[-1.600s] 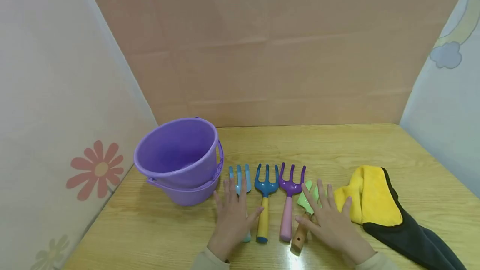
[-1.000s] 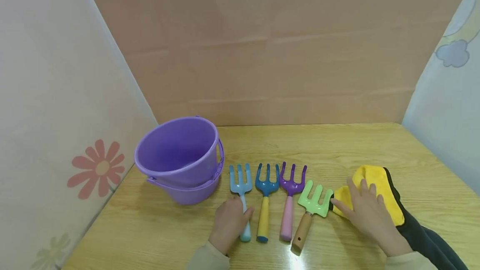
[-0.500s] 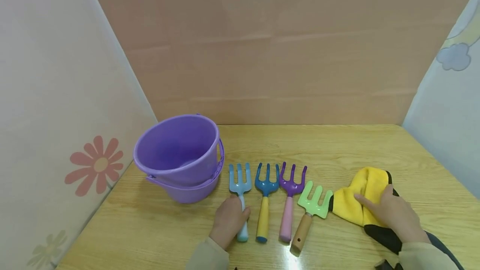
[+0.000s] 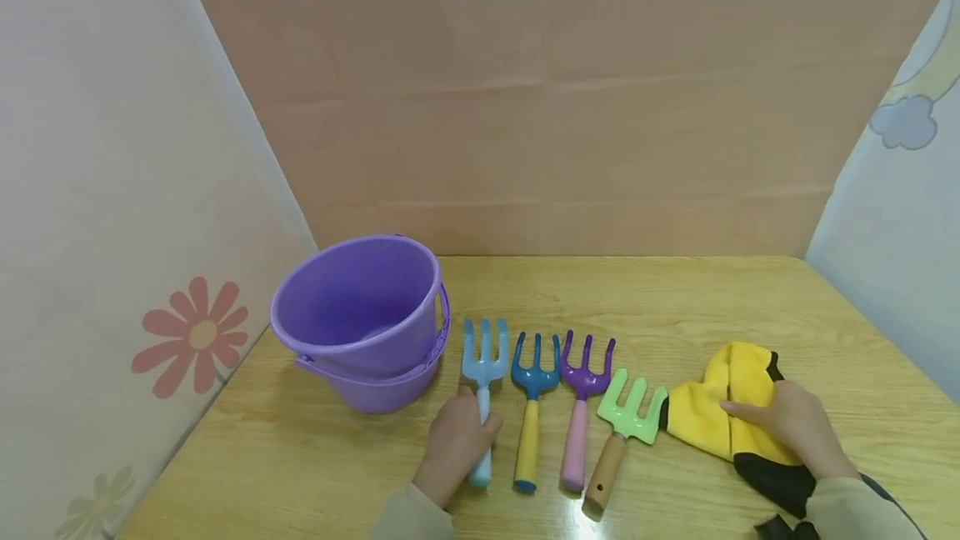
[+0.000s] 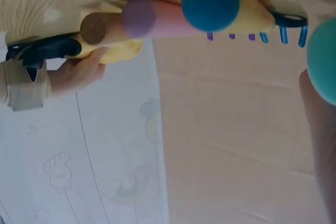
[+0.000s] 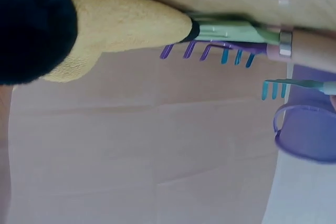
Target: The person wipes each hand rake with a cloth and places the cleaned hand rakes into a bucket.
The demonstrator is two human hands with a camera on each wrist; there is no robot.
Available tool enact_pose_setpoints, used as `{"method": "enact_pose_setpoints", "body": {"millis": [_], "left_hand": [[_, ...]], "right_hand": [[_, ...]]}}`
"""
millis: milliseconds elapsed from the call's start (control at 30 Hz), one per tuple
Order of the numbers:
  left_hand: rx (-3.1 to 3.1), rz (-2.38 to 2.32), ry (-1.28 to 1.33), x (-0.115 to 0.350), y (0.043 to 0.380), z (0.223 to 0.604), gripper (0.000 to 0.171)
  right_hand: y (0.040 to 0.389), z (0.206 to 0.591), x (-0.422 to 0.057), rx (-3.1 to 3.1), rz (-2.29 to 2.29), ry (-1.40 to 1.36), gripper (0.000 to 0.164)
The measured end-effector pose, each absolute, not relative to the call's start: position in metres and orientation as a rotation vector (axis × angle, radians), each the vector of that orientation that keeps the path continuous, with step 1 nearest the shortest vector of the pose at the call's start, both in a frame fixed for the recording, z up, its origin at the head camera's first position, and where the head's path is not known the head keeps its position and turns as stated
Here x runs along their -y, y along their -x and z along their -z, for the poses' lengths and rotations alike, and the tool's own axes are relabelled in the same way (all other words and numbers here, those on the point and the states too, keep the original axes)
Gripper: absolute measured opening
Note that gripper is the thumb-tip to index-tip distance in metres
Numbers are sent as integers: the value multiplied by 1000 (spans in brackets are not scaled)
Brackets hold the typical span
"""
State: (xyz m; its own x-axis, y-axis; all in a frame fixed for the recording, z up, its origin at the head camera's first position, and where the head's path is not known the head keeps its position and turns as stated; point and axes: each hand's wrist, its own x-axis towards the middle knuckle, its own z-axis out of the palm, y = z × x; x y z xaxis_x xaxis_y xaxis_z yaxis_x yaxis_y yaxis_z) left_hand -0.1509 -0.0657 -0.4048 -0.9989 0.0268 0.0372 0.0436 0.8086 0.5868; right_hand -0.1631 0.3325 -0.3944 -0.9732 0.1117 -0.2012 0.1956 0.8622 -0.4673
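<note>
My left hand grips the handle of a light blue hand fork, its tines pointing away from me. In the right wrist view this light blue fork is raised off the table, apart from the other forks. My right hand pinches a yellow and black cloth, thumb on the yellow face and the other fingers mostly hidden. Between the hands lie a blue fork with a yellow handle, a purple fork with a pink handle and a green fork with a wooden handle.
Two nested purple buckets stand at the left, tilted rim upward, with a handle hanging on the right side. The wooden table ends at a brown backdrop. A dark strap-like object shows at the lower right edge.
My left hand, earlier spread over the light blue fork, has closed round its handle and lifted it slightly. My right hand has moved right from beside the green fork and taken hold of the cloth.
</note>
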Motion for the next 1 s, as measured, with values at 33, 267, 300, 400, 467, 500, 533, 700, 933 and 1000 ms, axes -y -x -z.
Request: {"method": "enact_pose_setpoints", "body": {"millis": [33, 267, 300, 400, 467, 500, 533, 700, 933, 1000], "left_hand": [[2953, 965, 65, 65, 150, 404, 52], [2923, 1018, 101, 64, 146, 395, 48], [2917, 1020, 110, 64, 145, 394, 49], [2914, 1020, 124, 65, 144, 390, 52], [2913, 1024, 127, 65, 144, 388, 50], [2916, 1035, 122, 65, 143, 387, 48], [2920, 1037, 121, 64, 143, 386, 43], [2900, 1047, 210, 63, 139, 381, 20], [2863, 1145, 330, 60, 136, 379, 16], [2866, 1195, 349, 59, 136, 380, 16]], "right_hand": [[163, 394, -334, -2884, 750, -221, 65], [161, 384, -341, -2768, 1174, -316, 46], [161, 381, -342, -2710, 1298, -344, 44], [162, 373, -345, -2436, 1781, -364, 29], [162, 367, -345, -2207, 2083, -331, 18], [162, 363, -344, -2105, 2183, -318, 15], [161, 360, -344, -2011, 2270, -318, 16], [157, 343, -333, -1643, 2617, -247, 29], [158, 327, -308, -737, 3118, 151, 36], [159, 323, -299, -564, 3152, 301, 36]]}}
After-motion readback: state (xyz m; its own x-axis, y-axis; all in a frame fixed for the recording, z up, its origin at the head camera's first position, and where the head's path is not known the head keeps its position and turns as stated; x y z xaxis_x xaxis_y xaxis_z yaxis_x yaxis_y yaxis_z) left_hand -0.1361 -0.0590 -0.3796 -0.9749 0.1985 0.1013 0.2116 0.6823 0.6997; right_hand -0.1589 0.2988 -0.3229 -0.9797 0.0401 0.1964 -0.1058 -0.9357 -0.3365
